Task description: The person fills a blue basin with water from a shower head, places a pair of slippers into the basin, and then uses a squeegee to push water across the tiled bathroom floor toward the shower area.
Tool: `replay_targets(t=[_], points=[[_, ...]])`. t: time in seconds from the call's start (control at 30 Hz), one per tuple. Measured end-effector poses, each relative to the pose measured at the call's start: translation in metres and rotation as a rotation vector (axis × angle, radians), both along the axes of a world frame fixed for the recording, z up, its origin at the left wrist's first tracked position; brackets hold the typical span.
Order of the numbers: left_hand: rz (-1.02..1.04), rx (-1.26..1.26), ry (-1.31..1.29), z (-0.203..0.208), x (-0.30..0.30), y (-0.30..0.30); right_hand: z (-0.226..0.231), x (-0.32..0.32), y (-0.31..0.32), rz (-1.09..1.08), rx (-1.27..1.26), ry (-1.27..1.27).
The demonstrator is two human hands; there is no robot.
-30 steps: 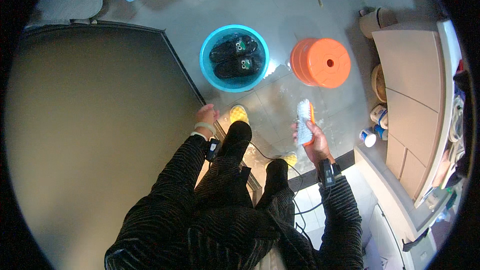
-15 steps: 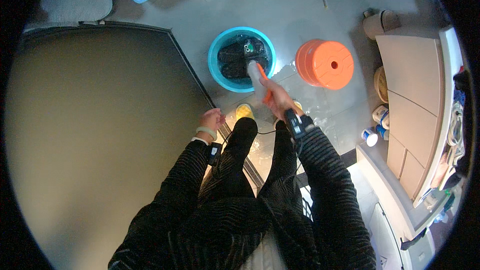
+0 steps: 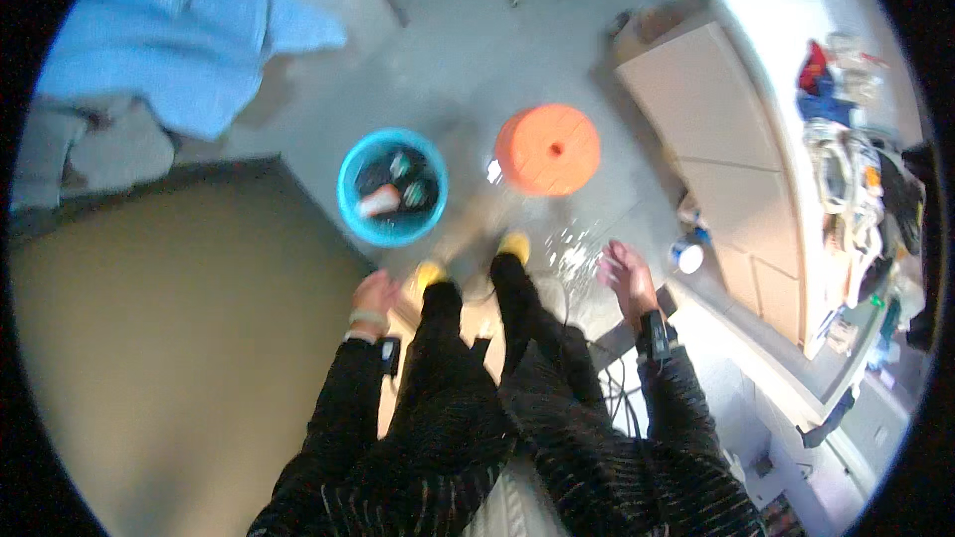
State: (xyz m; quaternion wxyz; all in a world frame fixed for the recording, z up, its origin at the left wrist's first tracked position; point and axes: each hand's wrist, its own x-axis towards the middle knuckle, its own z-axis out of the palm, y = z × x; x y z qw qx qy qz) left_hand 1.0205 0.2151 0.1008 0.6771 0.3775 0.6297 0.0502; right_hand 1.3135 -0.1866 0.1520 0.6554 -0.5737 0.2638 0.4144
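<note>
My right hand [image 3: 627, 280] is held out to the right with its fingers apart and nothing in it. My left hand [image 3: 375, 296] hangs near the edge of the large brown surface, slightly blurred, its fingers loosely spread and holding nothing I can see. Ahead of it on the floor stands a blue basin [image 3: 344, 191] of water. Dark objects that look like a pair of slippers [image 3: 416, 194], with a green-and-white ornament, lie inside. A whitish and orange brush [image 3: 379, 201] rests on them.
Right of the basin is an orange upturned bucket or stool [image 3: 553, 151]. The grey floor [image 3: 468, 70] is wet in places. A white cabinet [image 3: 741, 174] with cluttered top stands right, a white-and-blue tub [image 3: 686, 257] beside it. Blue cloth [image 3: 199, 40] lies far left.
The brush has left my right hand and now lies in the basin. My right hand has moved right and opened. The whole view has swung, shifting the basin and orange object left.
</note>
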Motion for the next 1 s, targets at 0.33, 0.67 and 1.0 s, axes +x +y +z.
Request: replay_targets(t=[0.33,0.67,1.0], points=[[-0.342,0.310,-0.057,0.069,0.139,0.016,0.083,0.192,-0.119,-0.238,-0.433,-0.822],[-0.203,0.071,-0.038,0.083,0.187,-0.001,0.114,0.281,-0.066,0.114,-0.788,-1.435],[-0.265,-0.011,0.049,0.061,0.202,0.022,0.121,0.333,-0.047,0.630,-1.173,-1.320]])
